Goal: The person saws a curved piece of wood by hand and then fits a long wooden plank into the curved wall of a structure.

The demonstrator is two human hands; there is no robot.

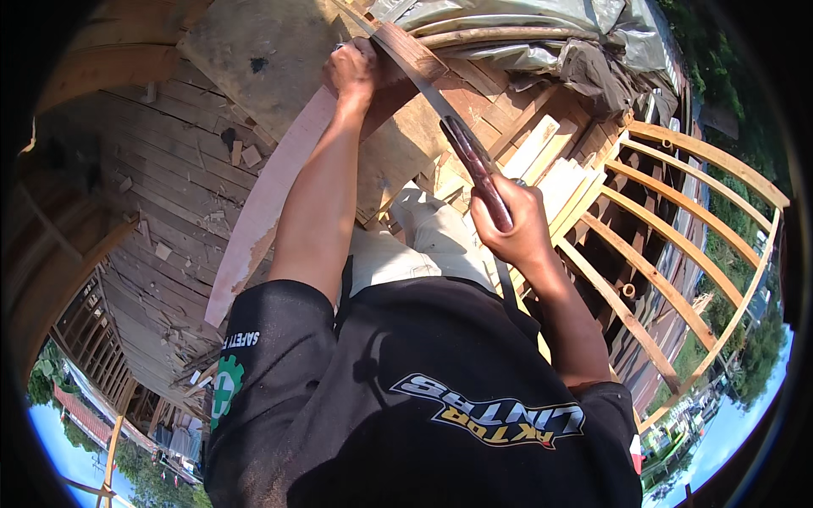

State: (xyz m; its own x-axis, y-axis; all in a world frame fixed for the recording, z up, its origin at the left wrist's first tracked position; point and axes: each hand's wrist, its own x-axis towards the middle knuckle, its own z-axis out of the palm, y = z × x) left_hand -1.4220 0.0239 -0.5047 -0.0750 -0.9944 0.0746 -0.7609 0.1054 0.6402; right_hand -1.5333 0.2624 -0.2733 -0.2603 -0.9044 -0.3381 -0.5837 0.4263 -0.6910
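Wooden plank deck (178, 178) carries a long pale curved board (271, 195) running toward its far edge. Left hand (354, 69) is closed on the reddish workpiece (415, 52) above that board, steadying it; right hand (515, 227) is fisted around the long blade's dark handle (478, 169), edge laid against the workpiece.

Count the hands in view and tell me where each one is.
2. The left hand grips the curved reddish plank near the top. The right hand is at centre right, closed around the dark handle of a long blade. No other hands show.
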